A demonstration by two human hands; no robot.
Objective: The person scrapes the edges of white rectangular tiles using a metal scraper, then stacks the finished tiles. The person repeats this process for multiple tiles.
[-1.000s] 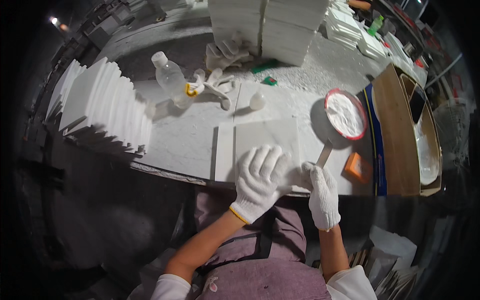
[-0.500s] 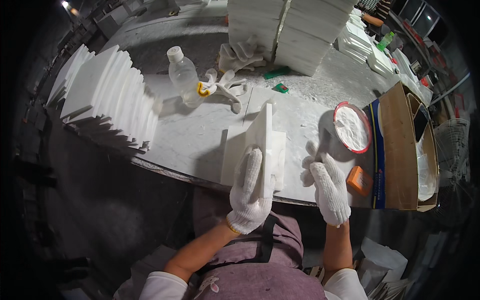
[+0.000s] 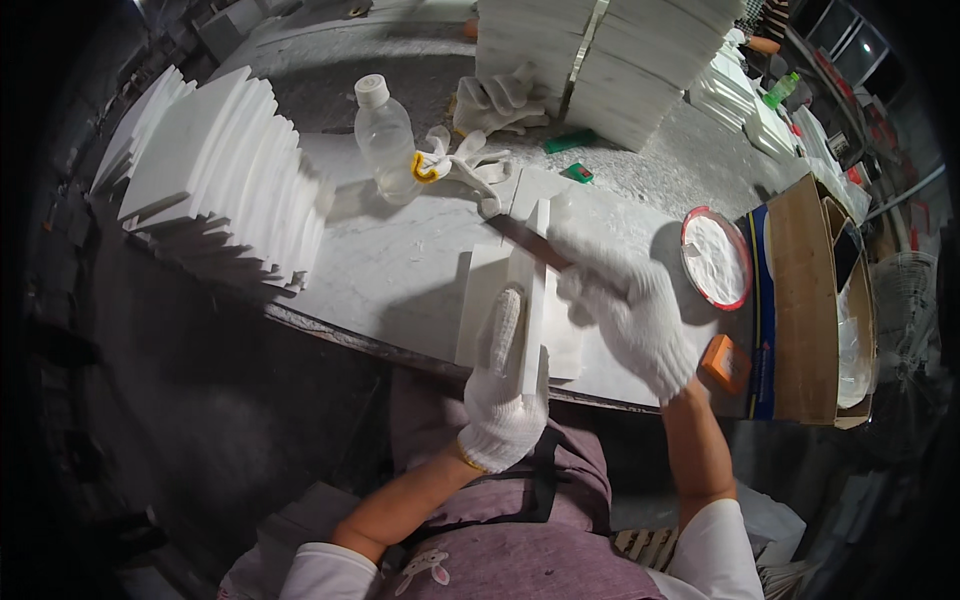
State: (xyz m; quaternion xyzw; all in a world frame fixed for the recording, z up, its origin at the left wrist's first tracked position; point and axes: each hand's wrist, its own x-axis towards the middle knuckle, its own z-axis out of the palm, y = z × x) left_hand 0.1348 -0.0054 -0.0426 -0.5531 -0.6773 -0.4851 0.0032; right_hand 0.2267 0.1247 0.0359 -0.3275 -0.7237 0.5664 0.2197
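A white marble-like slab point(image 3: 532, 330) stands on edge in front of me, above another white slab point(image 3: 482, 300) lying flat on the table. My gloved left hand point(image 3: 503, 400) is closed round the near lower part of the upright slab, thumb on one face. In my gloved right hand point(image 3: 640, 310) is a dark, flat bar point(image 3: 525, 241), its kind unclear. It lies slantwise across the slab's upper edge, apparently touching it. The right fingers are smeared by motion but wrapped round the bar's near end.
To the left stands a row of white slabs point(image 3: 215, 170). Beyond my hands are a clear bottle point(image 3: 385, 150), loose gloves point(image 3: 462, 160) and tall slab stacks point(image 3: 645, 75). A red-rimmed bowl of white powder point(image 3: 715, 258), an orange block point(image 3: 724, 364) and a cardboard box point(image 3: 805, 310) sit at the right.
My right hand has swung left and away from me, bringing the dark bar from beside the bowl onto the slab's upper edge. The left hand keeps its hold on the slab.
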